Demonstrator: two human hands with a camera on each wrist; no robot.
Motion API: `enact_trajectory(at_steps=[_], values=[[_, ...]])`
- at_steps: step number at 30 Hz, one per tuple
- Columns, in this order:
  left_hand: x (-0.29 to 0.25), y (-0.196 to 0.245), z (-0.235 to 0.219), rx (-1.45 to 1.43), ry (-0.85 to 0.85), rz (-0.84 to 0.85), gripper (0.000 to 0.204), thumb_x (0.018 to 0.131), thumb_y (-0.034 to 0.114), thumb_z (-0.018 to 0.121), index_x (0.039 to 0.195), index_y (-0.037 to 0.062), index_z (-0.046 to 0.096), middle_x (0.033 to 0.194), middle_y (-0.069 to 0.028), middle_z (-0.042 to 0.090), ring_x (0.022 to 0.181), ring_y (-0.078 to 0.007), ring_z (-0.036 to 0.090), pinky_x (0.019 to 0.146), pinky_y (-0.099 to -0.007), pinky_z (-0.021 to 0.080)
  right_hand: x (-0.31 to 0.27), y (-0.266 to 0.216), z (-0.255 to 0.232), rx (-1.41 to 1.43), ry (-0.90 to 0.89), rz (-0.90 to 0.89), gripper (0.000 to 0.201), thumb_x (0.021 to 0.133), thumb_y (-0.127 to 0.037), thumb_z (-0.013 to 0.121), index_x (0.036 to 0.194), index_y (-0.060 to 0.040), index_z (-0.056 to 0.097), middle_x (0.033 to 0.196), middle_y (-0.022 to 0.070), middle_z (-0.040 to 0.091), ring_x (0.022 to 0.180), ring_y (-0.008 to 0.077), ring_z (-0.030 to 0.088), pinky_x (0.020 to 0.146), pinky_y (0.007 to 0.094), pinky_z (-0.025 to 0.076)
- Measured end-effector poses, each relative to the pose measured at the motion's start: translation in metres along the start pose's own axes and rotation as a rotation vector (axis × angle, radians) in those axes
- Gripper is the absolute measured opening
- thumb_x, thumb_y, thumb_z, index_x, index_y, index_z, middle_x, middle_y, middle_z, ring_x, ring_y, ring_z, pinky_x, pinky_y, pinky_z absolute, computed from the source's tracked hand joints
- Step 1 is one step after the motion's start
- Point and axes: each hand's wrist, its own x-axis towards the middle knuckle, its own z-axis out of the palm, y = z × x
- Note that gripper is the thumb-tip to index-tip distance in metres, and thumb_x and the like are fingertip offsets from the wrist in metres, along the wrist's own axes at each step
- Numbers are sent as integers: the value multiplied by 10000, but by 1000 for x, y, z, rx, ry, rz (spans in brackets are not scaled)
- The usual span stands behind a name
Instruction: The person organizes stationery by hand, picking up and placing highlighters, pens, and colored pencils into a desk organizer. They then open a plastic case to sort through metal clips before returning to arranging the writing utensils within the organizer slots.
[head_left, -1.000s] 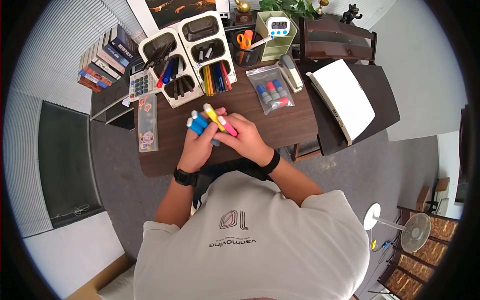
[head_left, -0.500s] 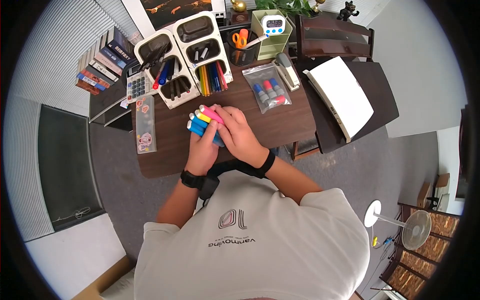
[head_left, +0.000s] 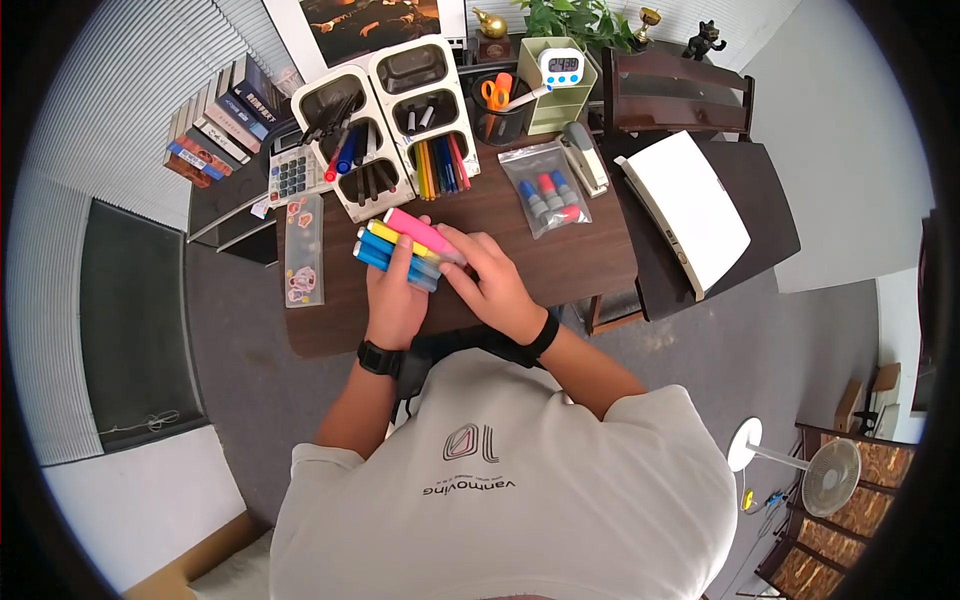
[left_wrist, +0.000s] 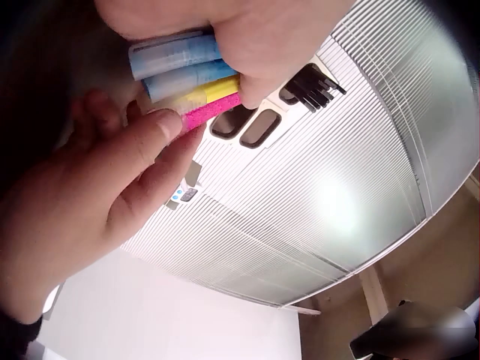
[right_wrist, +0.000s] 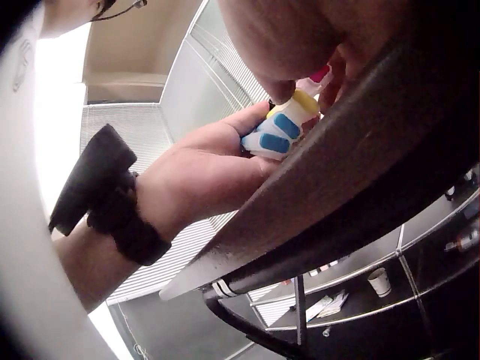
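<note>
Above the desk's front part, my left hand (head_left: 393, 308) grips a bundle of highlighters, its thumb lying across them. Two blue highlighters (head_left: 372, 254), a yellow highlighter (head_left: 388, 236) and a pink highlighter (head_left: 412, 228) lie side by side, light ends pointing left. My right hand (head_left: 500, 292) pinches the pink one near its clear end, at the bundle's right side. In the left wrist view the right thumb sits at the end of the pink highlighter (left_wrist: 211, 112). The right wrist view shows the blue ends (right_wrist: 274, 136) end-on between both hands.
Behind the hands stands a white organizer (head_left: 395, 115) with pens and pencils. A clear sticker case (head_left: 304, 250) lies left, a zip bag of markers (head_left: 548, 190) and stapler (head_left: 584, 158) right. A pen cup (head_left: 500, 110), green holder (head_left: 560, 95) and calculator (head_left: 292, 176) are farther back.
The pink highlighter, earlier held low at the right, has come up beside the yellow one. The loosely fanned highlighters now lie in a row, and the bundle has shifted slightly left.
</note>
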Motion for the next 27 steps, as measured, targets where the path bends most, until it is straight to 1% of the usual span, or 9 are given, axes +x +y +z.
enact_trajectory(at_steps=[6, 9, 13, 15, 18, 20, 23, 25, 27], values=[[-3, -8, -2, -16, 18, -40, 388, 1104, 181, 521, 1463, 47, 460, 1379, -141, 599, 1279, -253, 583, 1119, -428, 464, -2, 3, 5, -218, 32, -210, 448, 967, -16, 653, 1406, -105, 634, 1174, 136, 553, 971, 285, 616, 869, 360, 529], [-3, -5, -9, -94, -1, -78, 366, 1088, 151, 558, 1431, 54, 477, 1355, -126, 612, 1240, -244, 604, 1092, -414, 487, -1, -3, 6, -50, 13, -195, 371, 978, -12, 642, 1347, -44, 669, 1214, 139, 552, 1041, 265, 612, 905, 351, 520], [0, -1, -14, -214, 47, -136, 365, 1082, 175, 573, 1419, 66, 482, 1336, -118, 617, 1252, -251, 595, 1101, -431, 481, -2, 3, 3, -6, -8, -266, 424, 986, -25, 646, 1407, -65, 618, 1251, 135, 559, 1059, 244, 634, 907, 330, 535], [0, 0, -11, -271, 62, -137, 370, 1081, 180, 577, 1418, 63, 481, 1330, -116, 619, 1257, -253, 593, 1105, -437, 479, -12, -4, 14, 414, 127, 184, 438, 1019, -68, 640, 1449, -50, 557, 1231, 108, 598, 1031, 164, 638, 866, 293, 546], [-2, -4, -2, -173, -29, -63, 375, 1095, 228, 551, 1421, 59, 478, 1375, -109, 598, 1302, -244, 568, 1127, -431, 455, -15, -14, 23, 571, 79, 288, 460, 1040, -96, 631, 1481, -46, 508, 1157, 73, 633, 987, 111, 636, 831, 267, 556], [-4, -3, 6, -89, 9, -31, 375, 1096, 231, 550, 1410, 40, 476, 1359, -125, 610, 1294, -250, 578, 1124, -430, 457, -13, -12, 26, 533, 121, 217, 461, 1046, -100, 625, 1485, -40, 501, 1118, 60, 648, 944, 97, 631, 818, 265, 561], [-4, -3, 12, -113, 35, 6, 391, 1086, 187, 567, 1418, 13, 455, 1341, -156, 625, 1230, -251, 620, 1075, -420, 506, -11, -12, 23, 561, 113, 250, 465, 1044, -87, 621, 1489, -35, 494, 1155, 75, 651, 949, 95, 632, 825, 263, 562], [-1, -3, 12, -85, 43, 32, 393, 1085, 188, 570, 1418, 12, 456, 1332, -161, 630, 1223, -252, 627, 1069, -416, 511, -14, -12, 23, 523, 56, 270, 508, 1023, -70, 645, 1502, -38, 476, 1236, 102, 642, 993, 117, 635, 825, 268, 561], [-1, -4, 14, -60, 53, 59, 396, 1083, 189, 573, 1418, 11, 457, 1324, -166, 635, 1216, -253, 633, 1063, -411, 515, -15, -22, 28, 467, 84, 237, 540, 1009, -62, 661, 1511, -38, 463, 1281, 115, 624, 1028, 131, 632, 828, 274, 560]])
